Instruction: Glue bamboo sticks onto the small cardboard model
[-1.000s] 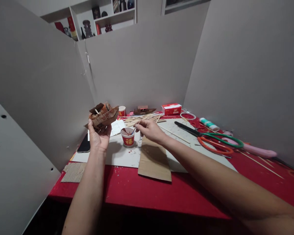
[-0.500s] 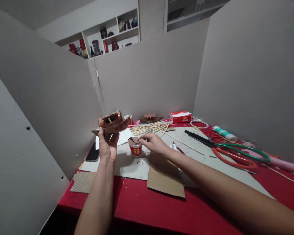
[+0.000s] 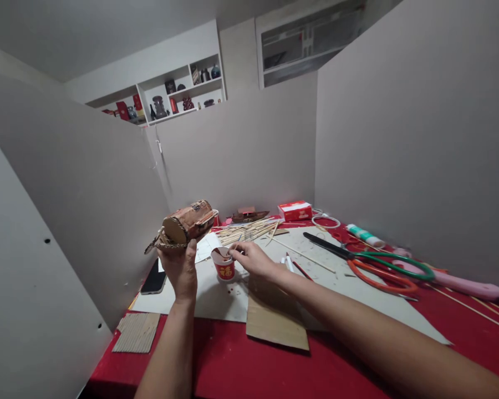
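My left hand (image 3: pixel 181 271) holds up a brown model boat (image 3: pixel 187 221) with a rounded cabin. The boat is tilted, so one round tan end of the cabin faces me. Over a red paper cup (image 3: pixel 225 271) with a gold character, my right hand (image 3: pixel 251 258) is closed in a pinch on a thin paintbrush, mostly hidden by the fingers. The brush's lower end is inside the cup, where brown paint marks the white inner wall. Small reddish-brown drops lie on the grey board (image 3: pixel 208 307) in front of the cup.
Thin wooden sticks (image 3: pixel 249 230) lie behind the cup, with another model boat (image 3: pixel 249 215) and a red box (image 3: pixel 295 211) beyond. Large scissors (image 3: pixel 357 256) and a white-green bottle (image 3: pixel 365 235) are at right. A phone (image 3: pixel 153 278) and cardboard pieces (image 3: pixel 276 324) lie nearer.
My left hand has turned the boat from a side-on view so that its cabin end faces me. The right hand stays at the cup with the brush. The camera view has shifted.
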`<state>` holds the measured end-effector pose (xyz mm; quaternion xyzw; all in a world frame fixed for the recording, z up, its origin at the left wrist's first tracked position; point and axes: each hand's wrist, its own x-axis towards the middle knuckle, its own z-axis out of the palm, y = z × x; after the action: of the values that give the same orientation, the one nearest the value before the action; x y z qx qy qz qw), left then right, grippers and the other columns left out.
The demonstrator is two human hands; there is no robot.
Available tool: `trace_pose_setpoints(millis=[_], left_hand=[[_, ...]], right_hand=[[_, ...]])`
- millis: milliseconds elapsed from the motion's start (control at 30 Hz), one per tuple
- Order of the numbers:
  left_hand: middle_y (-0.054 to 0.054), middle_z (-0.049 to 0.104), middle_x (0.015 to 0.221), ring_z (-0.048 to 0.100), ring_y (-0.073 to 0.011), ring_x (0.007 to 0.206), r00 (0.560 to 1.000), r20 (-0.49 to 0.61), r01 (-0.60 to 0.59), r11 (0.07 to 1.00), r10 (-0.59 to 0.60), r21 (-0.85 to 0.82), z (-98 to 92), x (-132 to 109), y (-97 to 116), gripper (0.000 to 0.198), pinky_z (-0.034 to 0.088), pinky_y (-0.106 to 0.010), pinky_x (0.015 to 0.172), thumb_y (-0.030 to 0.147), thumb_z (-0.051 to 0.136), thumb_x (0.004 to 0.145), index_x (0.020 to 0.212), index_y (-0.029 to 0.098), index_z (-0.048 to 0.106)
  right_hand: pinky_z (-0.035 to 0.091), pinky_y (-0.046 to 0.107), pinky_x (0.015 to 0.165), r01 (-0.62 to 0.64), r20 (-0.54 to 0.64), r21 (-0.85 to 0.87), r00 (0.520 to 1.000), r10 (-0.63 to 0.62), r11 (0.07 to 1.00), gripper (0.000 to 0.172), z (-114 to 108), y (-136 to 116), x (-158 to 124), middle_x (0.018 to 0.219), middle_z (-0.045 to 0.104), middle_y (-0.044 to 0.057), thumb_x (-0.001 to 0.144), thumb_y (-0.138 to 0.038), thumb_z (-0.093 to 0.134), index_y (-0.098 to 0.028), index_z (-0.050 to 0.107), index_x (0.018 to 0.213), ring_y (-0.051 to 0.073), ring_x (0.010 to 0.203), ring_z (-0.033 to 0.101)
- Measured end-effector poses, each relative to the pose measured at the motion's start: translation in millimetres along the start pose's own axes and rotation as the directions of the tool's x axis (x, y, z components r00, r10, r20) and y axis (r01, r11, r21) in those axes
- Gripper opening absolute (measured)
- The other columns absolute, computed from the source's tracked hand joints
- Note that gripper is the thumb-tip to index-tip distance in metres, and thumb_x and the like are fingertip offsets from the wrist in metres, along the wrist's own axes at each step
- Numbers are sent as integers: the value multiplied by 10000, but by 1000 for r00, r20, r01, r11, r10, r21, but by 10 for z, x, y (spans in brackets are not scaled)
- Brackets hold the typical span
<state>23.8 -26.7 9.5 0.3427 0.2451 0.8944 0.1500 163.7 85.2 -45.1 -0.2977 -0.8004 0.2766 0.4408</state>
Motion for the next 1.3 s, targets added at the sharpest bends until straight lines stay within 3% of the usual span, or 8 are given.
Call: trace_pose_setpoints(millis=[167,300,467,600,767,867,1067,1300], left_hand=[[-12,716,1137,632,-176,1198,999,24,26,999,-25,-33,-30,36,-51,435,488,-283,1011,114,836,670,1032,246,633],[9,705,1159,667,-163,1107,981,-63,176,977,-184,-118,-72,144,-100,337,544,-303,929,201,790,746,1038,274,638],[-9,707,990,689,-130,860,905,-140,377,909,-402,-175,-150,298,-130,294,555,-268,811,353,785,755,987,248,639],[-32,680,938,666,-147,859,815,-166,521,828,-554,-207,-191,358,-144,258,564,-278,806,420,718,808,974,237,643],[-44,686,992,652,-169,947,781,-123,563,775,-613,-286,-166,364,-123,189,557,-369,944,355,685,848,988,235,642],[-66,684,1076,644,-188,1020,781,-105,560,765,-615,-319,-151,360,-110,194,541,-429,990,341,677,862,1009,218,645],[-117,669,1178,621,-243,1162,790,-71,548,754,-609,-361,-174,373,-112,323,543,-467,981,449,607,905,1129,218,635],[-122,669,1128,646,-236,1100,728,-94,606,701,-679,-375,-187,396,-131,345,583,-428,904,467,590,911,1120,194,617]], right_hand=[[478,283,673,-2,-6,70,1000,3,998,206,-24,-30,10,734,723,42,816,-269,513,-181,675,725,176,715,639],[469,279,607,-1,-102,189,995,21,982,229,-59,-80,-9,667,667,21,823,-344,521,-182,666,752,158,621,590],[417,250,510,7,-192,234,981,39,972,244,-93,-104,-29,659,634,17,817,-404,551,-183,636,757,129,542,514],[398,241,487,1,-226,255,972,58,967,286,-136,-107,-27,663,636,22,809,-457,573,-186,611,725,117,523,492],[399,246,456,-30,-262,335,957,123,942,359,-156,-111,-26,656,663,34,785,-533,616,-183,590,708,100,457,457],[394,247,431,-66,-281,399,941,190,915,402,-148,-102,-29,653,677,42,756,-579,633,-182,584,719,91,422,442],[368,238,394,-103,-300,473,915,270,875,452,-154,-59,-7,636,692,55,694,-619,682,-184,558,690,81,389,440],[365,222,390,-67,-335,470,909,249,880,417,-195,-107,-13,615,689,41,705,-576,702,-177,582,672,76,389,465]])
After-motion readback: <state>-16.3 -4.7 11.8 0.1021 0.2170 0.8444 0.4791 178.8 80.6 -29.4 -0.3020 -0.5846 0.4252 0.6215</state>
